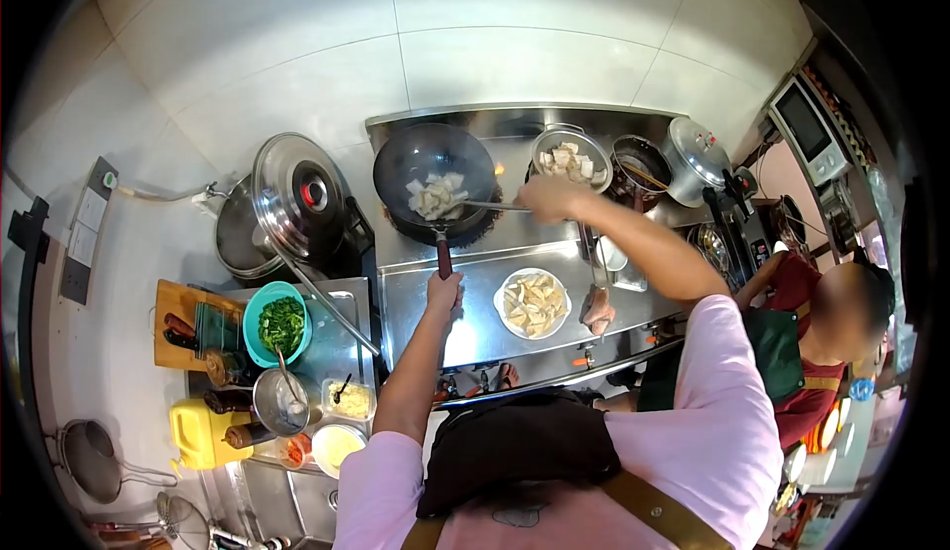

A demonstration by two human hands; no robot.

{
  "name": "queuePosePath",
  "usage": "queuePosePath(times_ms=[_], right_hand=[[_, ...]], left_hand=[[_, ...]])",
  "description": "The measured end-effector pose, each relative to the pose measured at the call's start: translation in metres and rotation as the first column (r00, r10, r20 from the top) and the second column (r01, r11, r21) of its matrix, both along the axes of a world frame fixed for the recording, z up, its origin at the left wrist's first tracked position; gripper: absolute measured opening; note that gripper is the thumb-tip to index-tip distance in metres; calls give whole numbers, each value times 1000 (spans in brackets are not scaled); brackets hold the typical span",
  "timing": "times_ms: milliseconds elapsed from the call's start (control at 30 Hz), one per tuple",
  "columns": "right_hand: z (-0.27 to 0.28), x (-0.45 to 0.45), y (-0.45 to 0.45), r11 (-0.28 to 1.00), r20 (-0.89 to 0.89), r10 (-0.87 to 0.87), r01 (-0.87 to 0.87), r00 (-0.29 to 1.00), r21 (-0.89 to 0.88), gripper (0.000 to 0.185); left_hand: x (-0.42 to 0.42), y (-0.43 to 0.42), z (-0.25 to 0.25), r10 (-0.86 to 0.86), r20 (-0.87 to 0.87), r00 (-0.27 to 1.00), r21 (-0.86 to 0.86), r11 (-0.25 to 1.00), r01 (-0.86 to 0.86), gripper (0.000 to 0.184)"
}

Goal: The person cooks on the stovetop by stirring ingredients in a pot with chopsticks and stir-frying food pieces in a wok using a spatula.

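My left hand (pixel 445 293) is wrapped round the handle (pixel 443 258) of a black wok (pixel 421 149) on the burner. Pale, whitish food pieces (pixel 438 197) lie in the wok's lower part. My right hand (pixel 550 199) grips a long-handled metal cooking tool (pixel 490 205) that reaches leftward into the wok. Its head is hidden among the food, so I cannot tell whether it is a ladle or a spatula. A small flame (pixel 499 168) shows at the wok's right edge. Just behind my right hand stands a metal bowl (pixel 544 144) of pale chunks.
A white plate (pixel 500 313) of yellowish pieces sits on the steel counter. Right of it lies a piece of meat (pixel 599 311). A dark pot (pixel 625 146) and a pressure cooker (pixel 696 149) stand behind. At left are a teal bowl (pixel 251 324) of greens and a large lid (pixel 287 174). A co-worker (pixel 816 352) stands right.
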State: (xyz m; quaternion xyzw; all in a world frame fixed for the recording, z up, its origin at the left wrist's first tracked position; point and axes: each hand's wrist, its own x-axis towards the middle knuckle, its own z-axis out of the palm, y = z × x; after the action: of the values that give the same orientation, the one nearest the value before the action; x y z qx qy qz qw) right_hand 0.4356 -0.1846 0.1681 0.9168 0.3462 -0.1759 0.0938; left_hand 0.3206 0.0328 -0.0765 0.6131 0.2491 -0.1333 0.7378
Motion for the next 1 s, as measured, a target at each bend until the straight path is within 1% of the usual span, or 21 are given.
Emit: queuePosePath(times_ms=[67,100,167,267,367,467,533,600,667,733,833,933,967,1000], right_hand=[[-59,9,8,987,-48,-140,144,989,72,42],[-74,7,13,964,-40,-197,201,980,175,40],[-96,2,21,879,-53,-305,303,951,368,38],[-119,5,37,774,-80,-413,396,907,493,32],[-147,14,58,751,-61,-438,403,897,524,30],[-153,3,72,805,-11,-391,348,920,480,30],[-140,-1,63,872,17,-269,236,963,428,30],[-113,2,44,920,13,-142,127,990,372,30],[-59,1,27,942,-99,-181,202,978,268,28],[-21,-2,10,953,-42,-193,197,980,230,27],[15,9,-10,992,16,-76,74,997,105,27],[56,-3,-8,996,-6,-20,21,1000,82,19],[67,-4,2,995,-89,-88,84,992,-46,20],[61,-2,8,993,-127,-116,114,985,-28,20]], left_hand=[[-1,1,2,3,19,1000,0,1000,-3,16],[0,1,3,-2,25,1000,15,1000,2,16],[-1,1,1,-10,24,1000,40,999,9,16],[-4,2,3,-15,22,1000,46,999,14,16],[-3,2,1,-21,14,1000,3,1000,21,22],[0,3,-8,-29,-1,1000,7,1000,29,21],[-3,5,-3,-26,11,1000,2,1000,26,17],[-4,7,3,-30,11,999,2,1000,30,16],[-5,10,5,-46,-3,999,14,999,46,17],[-5,10,5,-40,4,999,12,999,40,17],[-6,9,5,-33,5,999,13,999,32,17],[-4,8,2,-32,10,999,20,999,31,17],[-4,7,-1,-32,12,999,23,999,32,17],[-4,7,-2,-29,14,999,25,999,28,17]])
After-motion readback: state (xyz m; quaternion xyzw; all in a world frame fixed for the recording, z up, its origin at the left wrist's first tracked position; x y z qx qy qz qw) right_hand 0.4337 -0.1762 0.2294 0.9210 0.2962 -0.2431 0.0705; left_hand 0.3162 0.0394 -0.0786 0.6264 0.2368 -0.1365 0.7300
